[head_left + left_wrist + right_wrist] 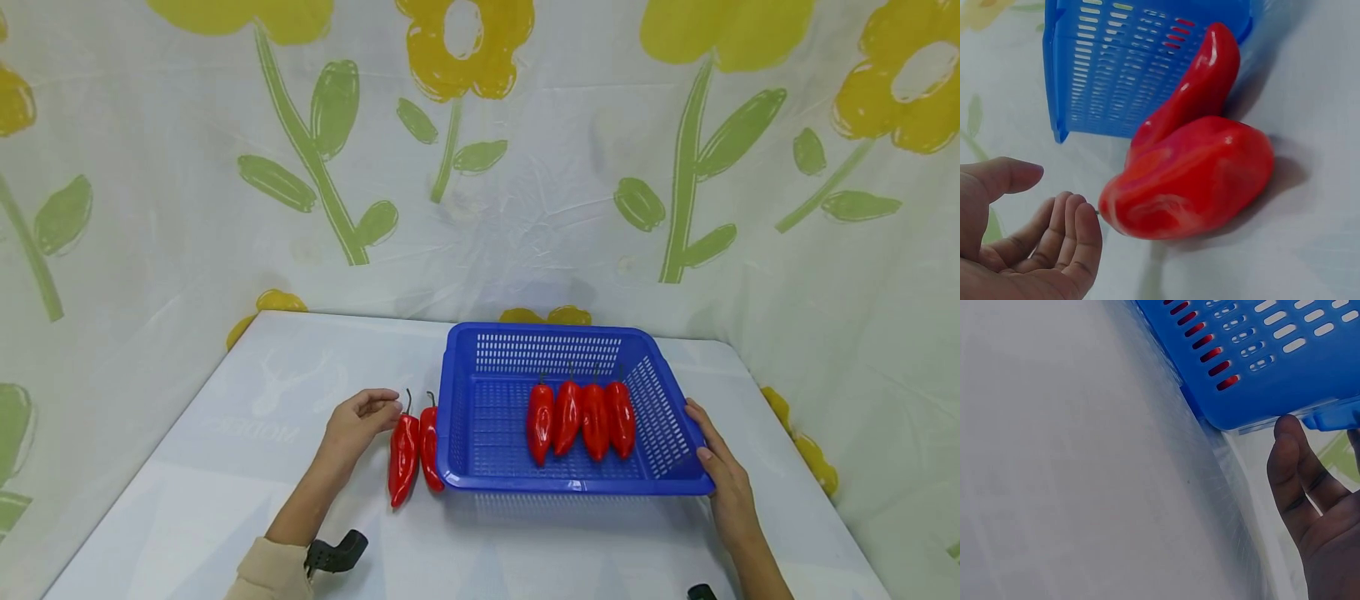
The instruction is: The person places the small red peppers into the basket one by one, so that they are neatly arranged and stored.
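Observation:
My left hand (363,421) is at the stem end of a glossy red pepper (403,461) on the table, fingers loosely bent. In the left wrist view, thumb and fingers (1088,240) stand apart, fingertips close to the stem; whether they touch it is unclear. Beside it lies a second red pepper (429,446), against the basket's left side. The blue plastic basket (517,483) holds several red peppers (567,417), lined up towards its right. My right hand (727,483) touches the basket's right rim with fairly straight fingers (1282,462).
The basket stands on a white table (225,467) with faint printing. Behind it hangs a pale cloth (555,167) with yellow flowers and green stems. A black strap device (337,552) sits at the left wrist.

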A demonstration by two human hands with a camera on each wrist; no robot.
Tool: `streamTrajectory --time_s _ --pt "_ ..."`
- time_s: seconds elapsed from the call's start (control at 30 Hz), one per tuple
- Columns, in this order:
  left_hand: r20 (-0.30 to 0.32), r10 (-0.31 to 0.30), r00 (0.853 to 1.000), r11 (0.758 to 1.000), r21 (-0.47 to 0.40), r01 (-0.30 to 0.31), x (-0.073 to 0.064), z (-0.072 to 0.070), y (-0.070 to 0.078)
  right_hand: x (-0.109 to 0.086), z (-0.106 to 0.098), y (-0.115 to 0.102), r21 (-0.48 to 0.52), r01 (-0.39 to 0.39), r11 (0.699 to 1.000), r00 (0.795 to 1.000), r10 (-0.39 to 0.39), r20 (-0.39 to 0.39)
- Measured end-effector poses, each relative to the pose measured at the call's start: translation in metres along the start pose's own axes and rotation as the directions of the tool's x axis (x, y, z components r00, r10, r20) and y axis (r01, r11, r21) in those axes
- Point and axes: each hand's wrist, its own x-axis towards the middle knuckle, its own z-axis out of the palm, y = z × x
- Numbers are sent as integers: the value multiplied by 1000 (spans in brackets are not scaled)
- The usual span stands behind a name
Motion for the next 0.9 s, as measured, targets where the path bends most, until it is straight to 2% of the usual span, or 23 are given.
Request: streamTrajectory --time_s 0.13,0.3,0.47,0.7,0.9 --pt "-18 -8 1000 1000 26 9 -3 -1 -7 0 0 1 2 1 1000 1000 -1 -1" --pt "-43 -37 998 994 97 41 -9 -3 -13 0 0 3 3 2 1000 1000 -2 -3" --pt "-23 -90 996 981 168 92 -13 -2 -18 0 0 4 3 -2 1000 1000 2 -11" --pt "8 -96 995 942 323 88 -15 0 -13 1 -1 4 14 -5 1000 1000 5 -10" --pt "29 -87 996 932 355 72 -17 -1 -7 1 0 0 -11 -20 1000 1000 20 -16"
